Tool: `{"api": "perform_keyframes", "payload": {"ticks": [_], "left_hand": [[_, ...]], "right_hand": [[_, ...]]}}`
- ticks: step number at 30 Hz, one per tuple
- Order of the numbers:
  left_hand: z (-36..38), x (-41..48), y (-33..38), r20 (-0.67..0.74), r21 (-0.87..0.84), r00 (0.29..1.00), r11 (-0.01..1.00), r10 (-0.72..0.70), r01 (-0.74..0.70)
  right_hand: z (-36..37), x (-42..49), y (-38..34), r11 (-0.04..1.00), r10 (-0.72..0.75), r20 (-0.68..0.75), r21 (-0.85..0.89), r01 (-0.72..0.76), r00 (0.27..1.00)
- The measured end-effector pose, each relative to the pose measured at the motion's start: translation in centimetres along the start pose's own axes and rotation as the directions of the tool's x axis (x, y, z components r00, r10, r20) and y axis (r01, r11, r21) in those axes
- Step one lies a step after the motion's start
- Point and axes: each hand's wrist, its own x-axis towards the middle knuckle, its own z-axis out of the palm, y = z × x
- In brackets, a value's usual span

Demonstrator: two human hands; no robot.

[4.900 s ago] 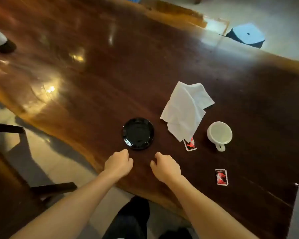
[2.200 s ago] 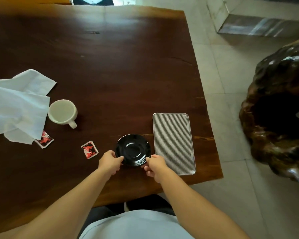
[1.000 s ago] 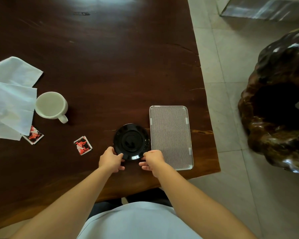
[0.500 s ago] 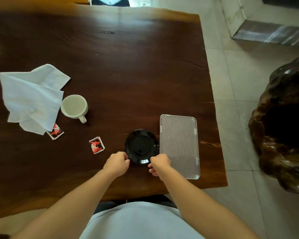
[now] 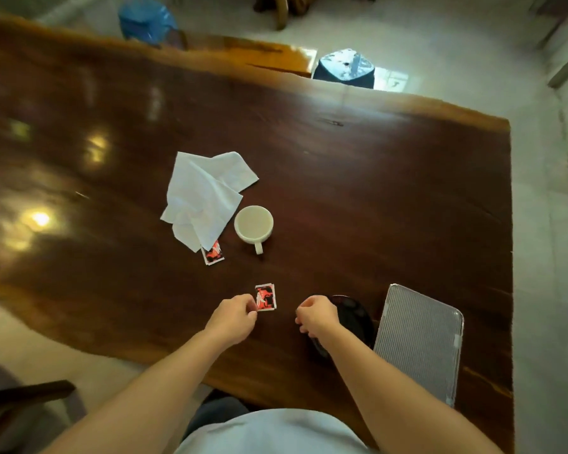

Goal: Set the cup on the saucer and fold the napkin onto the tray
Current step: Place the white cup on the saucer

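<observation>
The white cup [image 5: 254,224] stands upright mid-table with its handle toward me. A crumpled white napkin [image 5: 204,194] lies just left of it. The black saucer [image 5: 353,317] sits near the front edge, partly hidden by my right forearm. The ribbed silver tray [image 5: 420,339] lies right beside the saucer. My left hand [image 5: 233,317] has thumb and finger pinched at the lower left corner of a red packet [image 5: 265,297], left of the saucer. My right hand [image 5: 315,314] hovers at the saucer's left rim with fingers curled and nothing in it.
A second red packet [image 5: 213,253] lies half under the napkin's near corner. The dark wooden table [image 5: 391,191] ends just right of the tray. Two blue stools [image 5: 343,68] stand beyond the far edge. A dark chair [image 5: 23,401] is at my lower left.
Both hands have come off the saucer. My left hand has moved left to the nearer red packet. The view has swung left, bringing the cup and napkin toward the centre.
</observation>
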Motion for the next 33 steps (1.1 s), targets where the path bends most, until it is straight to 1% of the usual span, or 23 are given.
{"api": "perform_keyframes", "payload": {"ticks": [4,9,14,18,24,28,33], "left_hand": [[-2.4,0.8,-1.6,-0.067,-0.006,0.997,1.0,-0.025,0.025],[-4.9,2.8,-2.3,-0.077,-0.03,0.996,0.999,-0.042,0.04],[-6.6,5.6,-2.1,-0.08,-0.095,0.996,0.995,-0.03,0.022],[-7.2,7.7,-2.0,-0.088,-0.148,0.996,0.989,-0.021,0.007],[-7.6,11.1,-1.4,-0.044,-0.218,0.999,0.976,-0.002,-0.007],[-7.6,13.3,-1.2,-0.041,-0.305,0.999,0.952,-0.022,0.008],[-7.8,16.0,-1.2,-0.053,-0.342,0.997,0.939,-0.05,0.028]], "right_hand": [[0.9,1.1,-3.3,0.994,-0.069,0.017,-0.079,0.07,0.997],[1.5,2.5,-6.6,0.987,-0.126,0.01,-0.095,0.126,0.992],[1.6,4.2,-9.0,0.973,-0.178,0.013,-0.146,0.178,0.984],[1.6,6.0,-10.4,0.977,-0.154,0.007,-0.148,0.154,0.988],[1.7,8.8,-12.6,0.983,-0.126,-0.027,-0.141,0.121,0.992],[1.7,10.4,-13.9,0.985,-0.115,-0.012,-0.13,0.113,0.993],[1.7,11.7,-15.3,0.985,-0.116,-0.041,-0.134,0.11,0.992]]}}
